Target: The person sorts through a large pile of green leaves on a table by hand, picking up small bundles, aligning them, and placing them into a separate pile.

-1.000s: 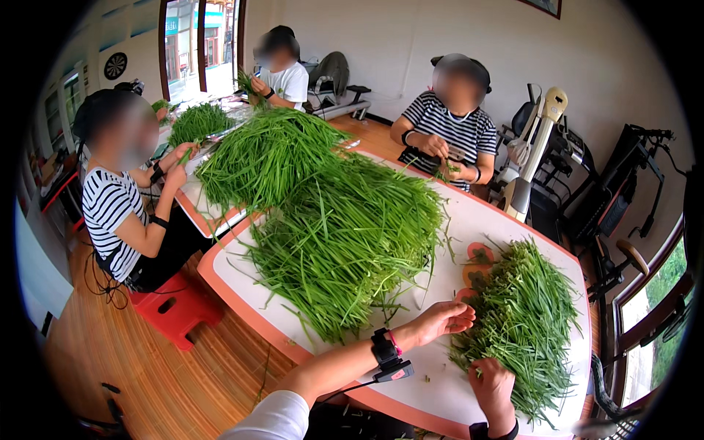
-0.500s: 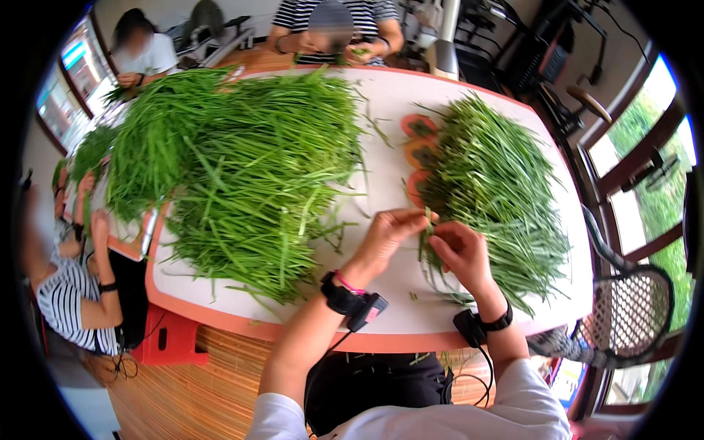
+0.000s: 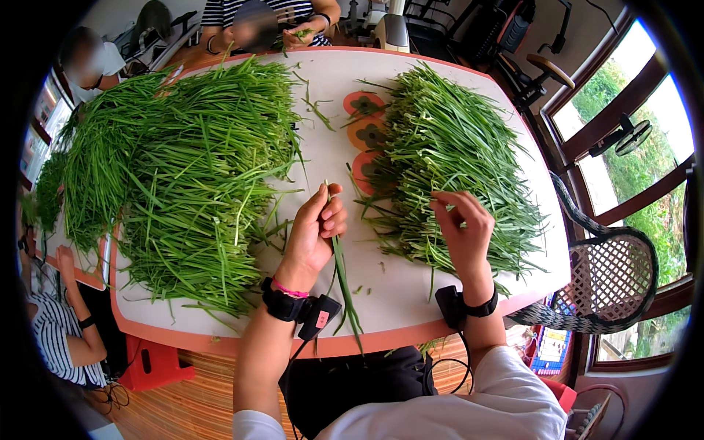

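Observation:
My left hand (image 3: 314,233) is closed around a few garlic chives (image 3: 347,290), above the white strip between two piles. Their long green leaves hang down toward the table's near edge, and a pale tip sticks out above my fingers. My right hand (image 3: 466,224) is over the near part of the right pile of garlic chives (image 3: 447,139). Its fingers are bent and drawn together; whatever is between them, if anything, is hidden. A larger pile of garlic chives (image 3: 205,169) covers the left side of the table.
The white table (image 3: 323,323) has an orange rim and round fruit prints. Loose bits of chive lie between the piles. A person (image 3: 271,22) in stripes sits across, and others are at the left. A red stool (image 3: 154,364) stands below the left edge, a woven-backed chair (image 3: 609,282) at the right.
My hands were together by the right pile and are now apart. The left has moved left with the chives; the right stays over the pile. The whole view has shifted.

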A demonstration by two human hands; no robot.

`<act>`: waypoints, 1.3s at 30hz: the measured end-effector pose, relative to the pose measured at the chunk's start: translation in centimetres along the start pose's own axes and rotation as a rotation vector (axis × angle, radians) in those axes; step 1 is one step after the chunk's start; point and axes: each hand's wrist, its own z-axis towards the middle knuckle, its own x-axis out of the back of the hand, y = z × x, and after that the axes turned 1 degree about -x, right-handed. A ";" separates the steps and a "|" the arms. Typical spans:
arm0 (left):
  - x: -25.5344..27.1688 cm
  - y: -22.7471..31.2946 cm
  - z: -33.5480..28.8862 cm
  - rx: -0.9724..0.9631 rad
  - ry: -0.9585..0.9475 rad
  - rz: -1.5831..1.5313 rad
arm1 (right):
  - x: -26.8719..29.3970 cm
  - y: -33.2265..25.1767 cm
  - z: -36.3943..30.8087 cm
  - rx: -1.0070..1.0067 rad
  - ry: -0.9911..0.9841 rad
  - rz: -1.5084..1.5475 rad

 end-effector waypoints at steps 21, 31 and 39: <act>-3.3 -2.6 -1.9 -0.067 -0.209 0.715 | -0.7 -2.1 -1.2 0.209 -0.214 0.266; -3.5 -2.2 -2.0 -0.213 -0.255 0.761 | -0.3 -1.2 -0.9 -0.069 -0.120 0.313; -3.2 -1.2 -1.7 -0.140 -0.238 0.511 | -0.2 0.9 -0.2 -0.076 -0.110 -0.339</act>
